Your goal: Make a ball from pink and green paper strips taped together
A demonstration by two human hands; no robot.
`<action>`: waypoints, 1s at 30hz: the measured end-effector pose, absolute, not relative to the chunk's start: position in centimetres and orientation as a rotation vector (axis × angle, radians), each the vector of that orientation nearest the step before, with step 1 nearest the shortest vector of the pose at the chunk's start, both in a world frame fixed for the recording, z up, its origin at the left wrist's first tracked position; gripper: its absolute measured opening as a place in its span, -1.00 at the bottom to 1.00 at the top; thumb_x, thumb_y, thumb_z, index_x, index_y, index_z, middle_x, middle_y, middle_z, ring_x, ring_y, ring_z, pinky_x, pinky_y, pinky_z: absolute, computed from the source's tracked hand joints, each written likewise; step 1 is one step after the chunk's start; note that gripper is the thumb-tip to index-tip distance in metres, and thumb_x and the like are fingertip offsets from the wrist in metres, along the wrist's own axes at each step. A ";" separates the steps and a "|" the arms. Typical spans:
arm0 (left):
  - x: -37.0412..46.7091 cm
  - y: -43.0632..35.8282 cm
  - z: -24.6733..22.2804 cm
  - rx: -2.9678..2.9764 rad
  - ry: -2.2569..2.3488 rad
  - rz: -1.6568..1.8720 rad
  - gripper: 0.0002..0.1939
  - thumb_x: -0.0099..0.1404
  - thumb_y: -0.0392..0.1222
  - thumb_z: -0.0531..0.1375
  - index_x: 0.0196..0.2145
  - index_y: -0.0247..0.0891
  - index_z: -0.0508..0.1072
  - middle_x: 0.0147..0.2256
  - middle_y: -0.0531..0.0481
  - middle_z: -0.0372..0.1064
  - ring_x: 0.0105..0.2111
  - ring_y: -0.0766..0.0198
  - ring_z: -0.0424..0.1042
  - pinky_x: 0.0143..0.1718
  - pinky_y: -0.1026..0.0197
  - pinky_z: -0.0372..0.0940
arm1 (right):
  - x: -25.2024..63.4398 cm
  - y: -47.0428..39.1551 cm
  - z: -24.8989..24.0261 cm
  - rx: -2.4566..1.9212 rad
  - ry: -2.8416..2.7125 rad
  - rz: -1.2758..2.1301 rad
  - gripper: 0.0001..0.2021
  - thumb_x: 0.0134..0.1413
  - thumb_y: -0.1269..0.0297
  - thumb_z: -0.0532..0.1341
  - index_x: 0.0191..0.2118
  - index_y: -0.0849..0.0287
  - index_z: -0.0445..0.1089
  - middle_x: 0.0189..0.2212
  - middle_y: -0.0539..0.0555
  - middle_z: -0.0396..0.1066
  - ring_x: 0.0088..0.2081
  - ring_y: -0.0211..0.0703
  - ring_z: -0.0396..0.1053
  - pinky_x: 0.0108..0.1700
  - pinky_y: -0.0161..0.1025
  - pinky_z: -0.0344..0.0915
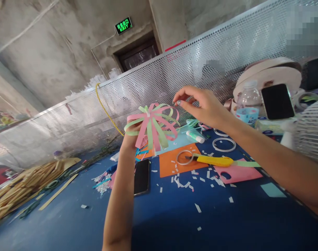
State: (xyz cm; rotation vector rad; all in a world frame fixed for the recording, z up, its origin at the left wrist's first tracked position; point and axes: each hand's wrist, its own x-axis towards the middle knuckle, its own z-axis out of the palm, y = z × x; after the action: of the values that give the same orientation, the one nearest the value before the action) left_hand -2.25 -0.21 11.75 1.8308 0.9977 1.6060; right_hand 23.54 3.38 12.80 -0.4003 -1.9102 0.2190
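Held up over the table is a paper-strip lantern [155, 126] of looped pink and green strips, gathered at a whitish point on top. My left hand [137, 128] grips it from the left and below; the strips hide most of those fingers. To the right of the lantern, my right hand [194, 98] is raised with thumb and index finger brought together in a pinch. Whatever lies between those fingertips is too small to make out. Below, a yellow utility knife [215, 160] lies with its blade out over a ring [184, 157] on orange paper [169, 166].
White paper scraps [182, 183] litter the blue tabletop [171, 223]. A phone [141, 177] lies by my left forearm, a glue stick [195, 136] farther back. Wooden strips [30, 177] pile at left. At right stand a bottle [249, 101], another phone [277, 101] and a fan [310, 129]. A perforated metal panel [148, 83] rises behind.
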 end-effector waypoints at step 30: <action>-4.9 1.0 1.0 2.323 1.409 0.654 -0.75 0.30 -0.32 0.12 -0.16 -0.28 0.58 -0.08 -0.13 0.56 -0.04 0.10 0.49 0.08 0.06 0.34 | 25.5 -1.8 -5.8 -0.406 -2.567 0.669 -0.92 0.28 0.29 0.13 -0.26 0.13 0.30 -0.36 0.03 0.40 -0.34 -0.17 0.32 -0.27 -0.22 0.21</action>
State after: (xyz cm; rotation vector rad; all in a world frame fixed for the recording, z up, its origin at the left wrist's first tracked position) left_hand -4.91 1.02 0.98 2.3233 1.4094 0.6542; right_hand 25.50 -1.84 -5.81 -0.4061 -2.5675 0.6688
